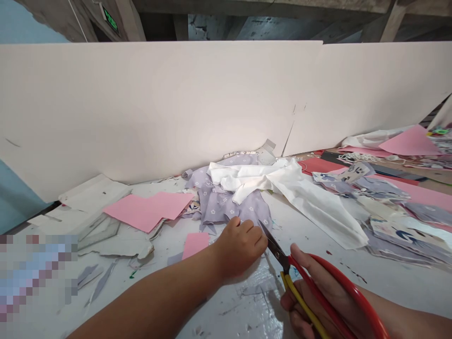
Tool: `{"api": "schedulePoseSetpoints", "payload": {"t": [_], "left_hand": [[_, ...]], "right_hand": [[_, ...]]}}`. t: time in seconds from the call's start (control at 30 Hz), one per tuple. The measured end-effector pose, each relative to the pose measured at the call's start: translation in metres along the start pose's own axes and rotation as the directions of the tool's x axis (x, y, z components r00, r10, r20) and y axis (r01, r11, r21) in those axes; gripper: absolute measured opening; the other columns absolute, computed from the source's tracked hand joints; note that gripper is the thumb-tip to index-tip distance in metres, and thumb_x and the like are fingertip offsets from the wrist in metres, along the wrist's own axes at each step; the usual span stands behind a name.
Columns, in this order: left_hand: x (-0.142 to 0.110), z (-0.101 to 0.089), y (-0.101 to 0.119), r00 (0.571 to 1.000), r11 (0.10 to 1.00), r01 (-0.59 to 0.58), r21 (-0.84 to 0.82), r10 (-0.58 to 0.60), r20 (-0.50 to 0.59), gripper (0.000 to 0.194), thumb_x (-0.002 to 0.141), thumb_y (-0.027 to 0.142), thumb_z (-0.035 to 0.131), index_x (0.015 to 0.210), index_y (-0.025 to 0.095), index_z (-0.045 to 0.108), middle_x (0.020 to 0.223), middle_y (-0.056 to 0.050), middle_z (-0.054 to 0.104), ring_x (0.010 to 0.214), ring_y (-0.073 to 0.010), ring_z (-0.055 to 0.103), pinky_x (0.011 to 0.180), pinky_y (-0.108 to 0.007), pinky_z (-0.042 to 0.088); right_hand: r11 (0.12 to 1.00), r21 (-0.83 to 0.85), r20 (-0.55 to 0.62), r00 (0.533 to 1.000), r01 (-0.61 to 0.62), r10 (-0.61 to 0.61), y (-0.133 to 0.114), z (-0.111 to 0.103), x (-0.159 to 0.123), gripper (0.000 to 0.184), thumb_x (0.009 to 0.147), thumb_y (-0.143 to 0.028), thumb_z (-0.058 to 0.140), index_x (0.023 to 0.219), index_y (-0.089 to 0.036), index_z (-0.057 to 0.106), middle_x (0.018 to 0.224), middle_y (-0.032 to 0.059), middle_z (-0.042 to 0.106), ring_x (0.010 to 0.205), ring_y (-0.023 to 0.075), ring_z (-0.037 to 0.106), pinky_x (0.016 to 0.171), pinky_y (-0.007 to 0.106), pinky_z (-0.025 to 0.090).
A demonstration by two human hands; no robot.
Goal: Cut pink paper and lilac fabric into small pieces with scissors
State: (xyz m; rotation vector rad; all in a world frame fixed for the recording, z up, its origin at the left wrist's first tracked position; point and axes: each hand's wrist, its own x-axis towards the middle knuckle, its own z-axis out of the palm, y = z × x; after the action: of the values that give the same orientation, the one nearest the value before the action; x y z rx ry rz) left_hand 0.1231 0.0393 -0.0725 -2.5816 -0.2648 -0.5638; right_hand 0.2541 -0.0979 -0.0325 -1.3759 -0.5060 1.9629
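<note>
Red-and-yellow-handled scissors (302, 301) sit firmly in the right hand (335, 294), fingers wrapped around the handles, the narrow blades nearly closed and pointing up-left. Their tips lie just beside the left hand (240, 247), whose curled fingers (243, 227) touch the lower edge of lilac floral fabric (222, 205); whether they pinch it, I cannot tell. A crumpled white cloth (310, 212) lies across the fabric, with pink paper (148, 212) to the left on the paint-flecked white table (233, 306).
</note>
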Motion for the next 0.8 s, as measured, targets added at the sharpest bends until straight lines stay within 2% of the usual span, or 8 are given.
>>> {"api": "schedulePoseSetpoints", "payload": {"t": [0.13, 0.27, 0.43, 0.6, 0.8], "left_hand": [[-0.001, 0.0, -0.001, 1.0, 1.0, 0.001, 0.015, -0.001, -0.022, 0.011, 0.08, 0.013, 0.038, 0.08, 0.016, 0.048, 0.068, -0.002, 0.047, 0.067, -0.0162, 0.041, 0.056, -0.031, 0.022], [-0.001, 0.0, -0.001, 0.998, 1.0, 0.011, 0.015, -0.01, -0.07, 0.012, 0.08, 0.012, 0.037, 0.081, 0.016, 0.048, 0.067, -0.002, 0.046, 0.066, -0.0157, 0.04, 0.056, -0.032, 0.022], [-0.001, 0.001, 0.0, 0.996, 1.0, 0.014, 0.011, -0.013, -0.088, 0.011, 0.08, 0.012, 0.037, 0.078, 0.016, 0.047, 0.066, -0.001, 0.046, 0.064, -0.0152, 0.039, 0.055, -0.032, 0.022], [-0.002, 0.001, -0.001, 0.997, 1.0, 0.017, 0.008, -0.016, -0.081, 0.011, 0.079, 0.011, 0.038, 0.076, 0.016, 0.047, 0.065, -0.001, 0.045, 0.064, -0.0151, 0.039, 0.055, -0.032, 0.021], [-0.002, 0.001, -0.001, 0.997, 1.0, 0.014, 0.005, -0.013, -0.078, 0.011, 0.078, 0.011, 0.038, 0.075, 0.016, 0.046, 0.065, -0.002, 0.044, 0.064, -0.0154, 0.038, 0.055, -0.032, 0.021]], "right_hand": [[0.996, 0.076, 0.026, 0.999, -0.04, 0.038, 0.001, -0.001, 0.0, 0.054, 0.072, -0.064, 0.037, 0.067, -0.013, 0.052, 0.062, 0.0094, 0.061, 0.051, 0.0121, 0.056, 0.05, 0.019, 0.04], [0.994, 0.097, 0.057, 0.998, -0.041, 0.035, 0.002, -0.001, -0.002, 0.053, 0.073, -0.061, 0.039, 0.072, -0.011, 0.054, 0.072, 0.0142, 0.064, 0.054, 0.0131, 0.058, 0.049, 0.019, 0.04], [0.986, 0.157, 0.042, 0.998, -0.051, 0.045, -0.003, 0.004, -0.006, 0.058, 0.071, -0.065, 0.037, 0.068, -0.01, 0.054, 0.066, 0.0113, 0.061, 0.049, 0.0109, 0.056, 0.045, 0.016, 0.038], [0.965, 0.227, 0.049, 0.992, -0.128, 0.12, -0.009, 0.007, -0.001, 0.058, 0.073, -0.066, 0.032, 0.057, -0.013, 0.051, 0.053, 0.0046, 0.054, 0.044, 0.0088, 0.052, 0.044, 0.016, 0.039], [0.985, 0.161, -0.008, 0.998, -0.064, 0.067, -0.013, 0.014, -0.002, 0.061, 0.078, -0.064, 0.017, 0.05, -0.016, 0.044, 0.038, -0.0029, 0.04, 0.028, 0.0054, 0.038, 0.031, 0.014, 0.03]]}}
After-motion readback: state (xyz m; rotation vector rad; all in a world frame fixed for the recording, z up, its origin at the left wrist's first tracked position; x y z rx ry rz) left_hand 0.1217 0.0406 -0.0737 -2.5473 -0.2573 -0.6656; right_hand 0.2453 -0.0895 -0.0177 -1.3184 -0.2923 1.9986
